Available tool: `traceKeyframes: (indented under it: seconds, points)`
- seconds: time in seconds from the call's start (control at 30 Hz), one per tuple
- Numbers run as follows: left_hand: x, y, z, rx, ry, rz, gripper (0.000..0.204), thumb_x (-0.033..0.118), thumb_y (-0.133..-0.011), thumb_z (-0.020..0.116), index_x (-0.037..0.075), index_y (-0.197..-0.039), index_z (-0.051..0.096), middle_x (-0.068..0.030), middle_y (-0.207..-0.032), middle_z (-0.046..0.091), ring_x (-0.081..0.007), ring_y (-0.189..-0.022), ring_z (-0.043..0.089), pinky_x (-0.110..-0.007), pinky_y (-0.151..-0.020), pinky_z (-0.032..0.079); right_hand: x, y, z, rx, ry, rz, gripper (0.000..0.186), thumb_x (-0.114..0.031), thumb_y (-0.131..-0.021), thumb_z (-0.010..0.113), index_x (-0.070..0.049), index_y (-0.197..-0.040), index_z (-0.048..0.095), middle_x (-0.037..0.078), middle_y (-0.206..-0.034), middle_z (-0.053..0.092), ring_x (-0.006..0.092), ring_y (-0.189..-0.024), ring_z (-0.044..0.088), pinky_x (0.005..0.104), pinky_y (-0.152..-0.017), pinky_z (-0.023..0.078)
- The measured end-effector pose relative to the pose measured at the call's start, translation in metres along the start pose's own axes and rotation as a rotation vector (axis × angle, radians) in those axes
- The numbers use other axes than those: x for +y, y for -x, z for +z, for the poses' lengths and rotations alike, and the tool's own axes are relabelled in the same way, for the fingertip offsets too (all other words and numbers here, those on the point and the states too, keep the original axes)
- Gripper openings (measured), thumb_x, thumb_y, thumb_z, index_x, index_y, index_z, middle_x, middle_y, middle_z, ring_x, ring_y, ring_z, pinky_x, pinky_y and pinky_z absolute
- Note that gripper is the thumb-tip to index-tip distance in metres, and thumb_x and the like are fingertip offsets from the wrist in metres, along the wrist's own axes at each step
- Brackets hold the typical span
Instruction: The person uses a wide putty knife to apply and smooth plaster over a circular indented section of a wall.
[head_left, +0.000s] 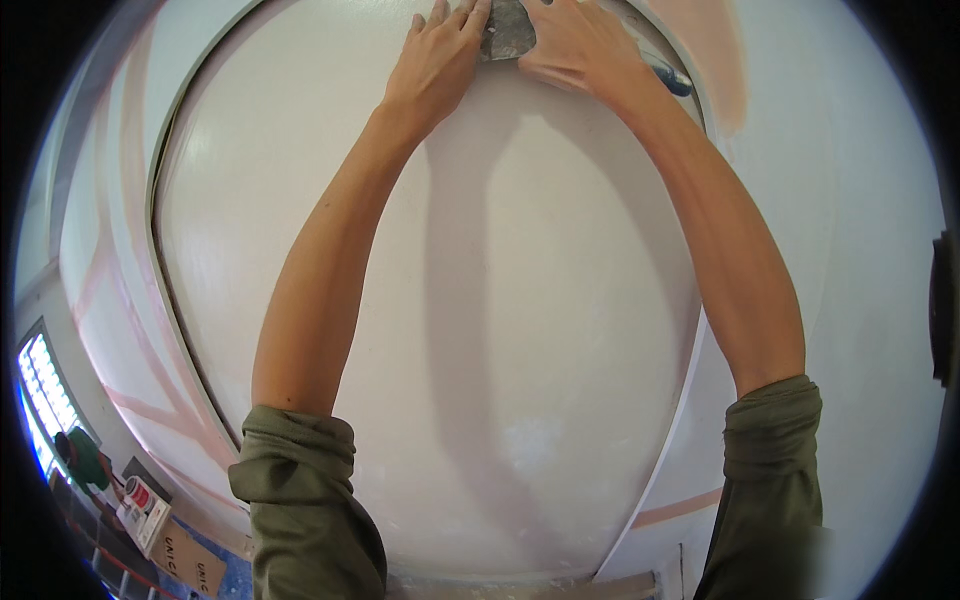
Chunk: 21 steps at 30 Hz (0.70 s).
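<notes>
Both my arms, in rolled-up green sleeves, reach up a large pale panel (pixel 560 300). At the top of it, my left hand (pixel 440 58) lies with fingers stretched out and slightly apart, the index finger beside a grey-smeared metal blade (pixel 508 32). My right hand (pixel 582 48) is closed around what looks like a putty knife, its fingers by the blade's right edge. A dark handle (pixel 672 78) sticks out past that wrist; the hand hides where handle and blade join. The top of the view cuts off some fingertips.
A dark gap and pale frame (pixel 170 290) border the panel. Pinkish filler streaks (pixel 150 410) mark the surrounding wall. At lower left are a person in green (pixel 88 462), a white-and-red bucket (pixel 138 492), a cardboard box (pixel 190 560) and a bright window (pixel 45 380).
</notes>
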<state>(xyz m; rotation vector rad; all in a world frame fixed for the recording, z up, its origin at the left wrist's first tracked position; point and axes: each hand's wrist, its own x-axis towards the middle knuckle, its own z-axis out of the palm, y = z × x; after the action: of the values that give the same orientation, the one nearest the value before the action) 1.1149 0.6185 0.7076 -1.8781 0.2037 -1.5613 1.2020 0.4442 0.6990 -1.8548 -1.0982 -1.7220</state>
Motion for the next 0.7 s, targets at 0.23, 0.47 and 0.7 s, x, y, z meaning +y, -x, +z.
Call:
traceKeyframes:
  seconds: [0.23, 0.47, 0.7]
  points:
    - [-0.006, -0.020, -0.006, 0.041, -0.024, 0.003, 0.062, -0.008, -0.089, 0.052, -0.006, -0.149, 0.040, -0.0281, -0.153, 0.045, -0.0522, -0.138, 0.045, -0.062, -0.116, 0.038, 0.011, -0.021, 0.005, 0.213, 0.070, -0.099, 0.062, -0.027, -0.076, 0.062, 0.009, -0.127, 0.059, 0.031, -0.113, 0.068, 0.0417, -0.100, 0.071, 0.0458, -0.088, 0.058]
    - [-0.009, -0.028, -0.023, -0.013, 0.010, 0.063, 0.060, -0.011, -0.085, 0.051, -0.009, -0.145, 0.046, -0.0278, -0.151, 0.049, -0.0481, -0.137, 0.049, -0.052, -0.115, 0.043, 0.006, -0.021, -0.014, 0.010, 0.030, 0.003, 0.058, -0.027, -0.076, 0.061, 0.009, -0.122, 0.062, 0.030, -0.107, 0.071, 0.0424, -0.101, 0.070, 0.0473, -0.090, 0.057]
    - [-0.015, -0.046, -0.032, -0.023, 0.003, 0.062, 0.058, -0.009, -0.086, 0.051, -0.008, -0.144, 0.049, -0.0283, -0.146, 0.053, -0.0475, -0.129, 0.055, -0.051, -0.110, 0.047, 0.001, -0.018, -0.026, 0.070, -0.082, 0.108, 0.064, -0.027, -0.075, 0.061, 0.008, -0.129, 0.059, 0.032, -0.108, 0.070, 0.0449, -0.103, 0.069, 0.0499, -0.091, 0.056]
